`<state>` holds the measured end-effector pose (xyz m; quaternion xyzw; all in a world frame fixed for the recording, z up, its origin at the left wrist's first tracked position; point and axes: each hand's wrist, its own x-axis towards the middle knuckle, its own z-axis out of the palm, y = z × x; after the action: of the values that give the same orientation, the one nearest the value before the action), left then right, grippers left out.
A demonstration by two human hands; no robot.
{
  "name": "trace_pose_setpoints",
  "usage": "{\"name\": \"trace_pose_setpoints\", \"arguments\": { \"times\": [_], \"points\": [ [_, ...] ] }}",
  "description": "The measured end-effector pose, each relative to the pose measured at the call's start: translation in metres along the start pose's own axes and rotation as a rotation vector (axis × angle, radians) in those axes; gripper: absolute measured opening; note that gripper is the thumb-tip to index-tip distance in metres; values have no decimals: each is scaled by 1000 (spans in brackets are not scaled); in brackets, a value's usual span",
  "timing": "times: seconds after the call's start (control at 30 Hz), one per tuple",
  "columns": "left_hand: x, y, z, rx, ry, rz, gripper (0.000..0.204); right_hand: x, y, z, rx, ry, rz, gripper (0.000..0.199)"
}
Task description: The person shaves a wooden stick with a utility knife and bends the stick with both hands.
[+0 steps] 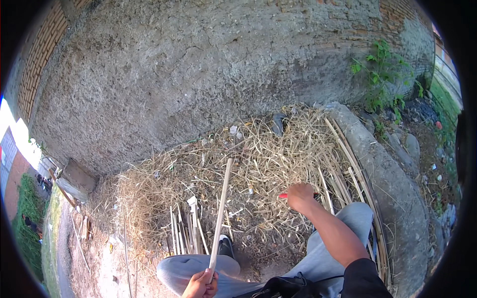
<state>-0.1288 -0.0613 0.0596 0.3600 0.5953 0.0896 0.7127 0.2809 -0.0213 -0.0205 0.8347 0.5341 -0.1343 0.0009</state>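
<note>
Two hands working over straw pile (248, 164), left hand (201, 285) gripping pale stick (220, 213) angling up over it, right hand (299, 195) clenching red-handled tool (283, 195) at its near edge

A rough plastered wall (198, 69) rises behind a heap of dry straw (258, 164); a green weed (380, 74) grows beside a concrete curb (392, 184).

Dirt ground (99, 258): dry straw heap (258, 159), split bamboo strips (186, 233)
</note>
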Motion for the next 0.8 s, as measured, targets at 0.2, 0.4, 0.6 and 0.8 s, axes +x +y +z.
{"name": "trace_pose_setpoints", "arguments": {
  "times": [0.2,0.4,0.6,0.8],
  "points": [
    [65,35,-4,-315,-552,-167,30,-5,5,-19,-6,103,55,17],
    [68,85,46,-4,-367,14,26,8,20,-28,127,383,120,18],
    [97,134,63,155,-372,88,30,3,21,-39,1,-52,137,17],
    [116,114,75,64,-351,101,28,-4,25,-67,134,334,169,21]
  ]
}}
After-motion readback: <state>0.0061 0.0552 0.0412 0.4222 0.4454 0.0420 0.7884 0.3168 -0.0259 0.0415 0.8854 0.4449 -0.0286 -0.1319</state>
